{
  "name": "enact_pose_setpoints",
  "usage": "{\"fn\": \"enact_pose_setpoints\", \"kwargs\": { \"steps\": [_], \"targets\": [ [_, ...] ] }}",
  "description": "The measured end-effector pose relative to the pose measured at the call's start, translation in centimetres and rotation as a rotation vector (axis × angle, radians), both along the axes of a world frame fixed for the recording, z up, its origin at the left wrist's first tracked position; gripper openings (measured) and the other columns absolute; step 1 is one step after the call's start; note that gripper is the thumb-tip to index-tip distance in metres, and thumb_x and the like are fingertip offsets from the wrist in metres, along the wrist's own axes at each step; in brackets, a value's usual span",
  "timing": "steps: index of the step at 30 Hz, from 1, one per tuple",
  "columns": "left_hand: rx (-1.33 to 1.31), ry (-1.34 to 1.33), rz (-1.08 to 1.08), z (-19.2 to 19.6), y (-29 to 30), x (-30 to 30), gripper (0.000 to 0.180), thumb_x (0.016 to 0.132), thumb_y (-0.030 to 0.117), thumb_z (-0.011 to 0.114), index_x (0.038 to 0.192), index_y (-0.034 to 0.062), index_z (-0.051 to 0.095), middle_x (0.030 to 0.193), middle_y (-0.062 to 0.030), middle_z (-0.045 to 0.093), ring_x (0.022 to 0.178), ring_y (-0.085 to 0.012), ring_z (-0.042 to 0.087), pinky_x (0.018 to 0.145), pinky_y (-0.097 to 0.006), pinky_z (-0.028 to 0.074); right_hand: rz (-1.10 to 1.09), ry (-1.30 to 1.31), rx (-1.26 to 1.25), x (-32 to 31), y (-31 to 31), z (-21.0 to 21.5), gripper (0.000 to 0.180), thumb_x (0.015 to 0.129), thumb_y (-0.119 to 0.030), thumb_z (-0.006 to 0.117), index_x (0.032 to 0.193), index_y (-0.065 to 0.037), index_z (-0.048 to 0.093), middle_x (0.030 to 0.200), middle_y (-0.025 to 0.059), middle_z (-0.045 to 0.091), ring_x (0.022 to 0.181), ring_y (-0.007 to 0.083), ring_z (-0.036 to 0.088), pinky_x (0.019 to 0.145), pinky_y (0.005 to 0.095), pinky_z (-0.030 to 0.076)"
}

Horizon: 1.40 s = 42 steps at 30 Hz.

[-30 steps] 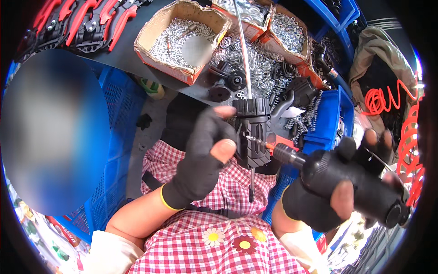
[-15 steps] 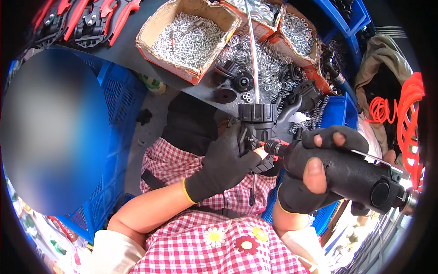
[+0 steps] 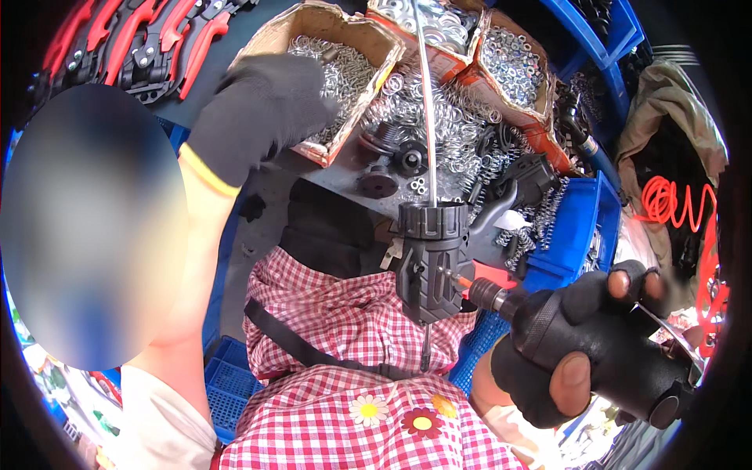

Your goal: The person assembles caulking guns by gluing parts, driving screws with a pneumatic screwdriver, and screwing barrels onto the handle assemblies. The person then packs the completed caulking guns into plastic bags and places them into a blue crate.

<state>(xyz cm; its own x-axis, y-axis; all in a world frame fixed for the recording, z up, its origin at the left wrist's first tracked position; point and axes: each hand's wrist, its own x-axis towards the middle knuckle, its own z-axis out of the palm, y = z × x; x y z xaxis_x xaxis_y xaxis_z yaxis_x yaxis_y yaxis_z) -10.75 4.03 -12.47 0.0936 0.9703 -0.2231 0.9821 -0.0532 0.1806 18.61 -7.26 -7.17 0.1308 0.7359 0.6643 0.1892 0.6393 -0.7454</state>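
Note:
My left hand (image 3: 262, 110), in a black fingerless-tip glove, is over the near-left side of a cardboard box (image 3: 323, 153) of small screws (image 3: 352, 82). Its fingers are smeared by motion, partly hiding the screws. At the right, my right hand (image 3: 534, 388) is wrapped around a black air screwdriver (image 3: 603, 352). Its bit (image 3: 454, 276) points left at the side of a black plastic housing (image 3: 432, 274) with a ribbed collar; whether it touches, I cannot tell. A thin metal rod (image 3: 429, 117) rises from the housing's top. My left hand is away from the housing.
Loose springs (image 3: 450, 117) and black fittings (image 3: 411, 158) lie on the bench. Boxes of washers (image 3: 513, 66) stand behind. Red-handled tools (image 3: 164, 47) lie at far left. A blue bin (image 3: 568, 235) and coiled red air hose (image 3: 666, 200) are at right.
My left hand has let go of the housing and moved up and left to the screw box. My right hand and the screwdriver have dropped slightly; the housing sits a little lower.

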Motion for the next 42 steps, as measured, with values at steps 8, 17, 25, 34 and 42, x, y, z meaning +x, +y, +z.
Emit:
{"fn": "enact_pose_setpoints", "kwargs": {
  "steps": [8, 17, 25, 34, 42],
  "targets": [
    [0.117, -0.321, 0.142, -2.6, 0.4, -0.9, 0.03, 0.088, 0.03, 0.062, 0.089, 0.0008, 0.066, 0.078, -0.0169, 0.064, 0.075, -0.0302, 0.064, 0.071, -0.04, 0.048, -0.071, 0.142, 0.049, -1.5, 0.4, 0.6, 0.075, 0.067, -0.015, 0.066, 0.133, 0.002, 0.032, 0.123, 0.0276, 0.039, 0.112, 0.0322, 0.045, 0.1, 0.0416, 0.036],
    [0.483, -0.991, 0.176, -1.4, -4.3, 3.5, 0.01, 0.085, 0.006, 0.069, 0.083, -0.0011, 0.063, 0.085, -0.0103, 0.069, 0.078, -0.0159, 0.066, 0.074, -0.028, 0.052, 0.042, 0.312, 0.023, -0.7, 0.6, 1.2, 0.077, 0.071, -0.009, 0.065, 0.137, 0.006, 0.029, 0.118, 0.02, 0.04, 0.092, 0.0223, 0.047, 0.07, 0.032, 0.044],
    [0.316, -1.206, -0.262, -0.8, -10.1, 8.2, 0.017, 0.069, 0.007, 0.08, 0.084, 0.0057, 0.072, 0.079, -0.008, 0.068, 0.072, -0.0241, 0.065, 0.065, -0.033, 0.05, 0.36, 0.439, -0.278, 0.7, -2.2, 2.5, 0.072, 0.073, -0.006, 0.065, 0.135, 0.006, 0.031, 0.117, 0.0175, 0.038, 0.083, 0.0156, 0.039, 0.053, 0.028, 0.037],
    [0.481, -1.067, -0.449, -1.4, -9.7, 8.8, 0.027, 0.073, 0.012, 0.079, 0.098, 0.0061, 0.071, 0.088, -0.009, 0.069, 0.077, -0.0257, 0.066, 0.069, -0.034, 0.051, 0.326, 0.411, -0.118, -0.2, -1.0, 2.0, 0.072, 0.074, -0.004, 0.063, 0.138, 0.005, 0.031, 0.127, 0.0168, 0.039, 0.088, 0.0173, 0.043, 0.058, 0.0277, 0.042],
    [0.764, -0.415, -0.23, -0.8, -3.2, 4.1, 0.023, 0.089, 0.015, 0.06, 0.109, 0.0035, 0.065, 0.098, -0.0163, 0.066, 0.093, -0.0355, 0.062, 0.082, -0.04, 0.051, -0.118, 0.3, -0.49, 2.5, 1.5, 3.3, 0.077, 0.068, -0.017, 0.066, 0.137, 0.0, 0.037, 0.12, 0.0191, 0.054, 0.091, 0.0249, 0.06, 0.078, 0.0338, 0.051]
  ]
}}
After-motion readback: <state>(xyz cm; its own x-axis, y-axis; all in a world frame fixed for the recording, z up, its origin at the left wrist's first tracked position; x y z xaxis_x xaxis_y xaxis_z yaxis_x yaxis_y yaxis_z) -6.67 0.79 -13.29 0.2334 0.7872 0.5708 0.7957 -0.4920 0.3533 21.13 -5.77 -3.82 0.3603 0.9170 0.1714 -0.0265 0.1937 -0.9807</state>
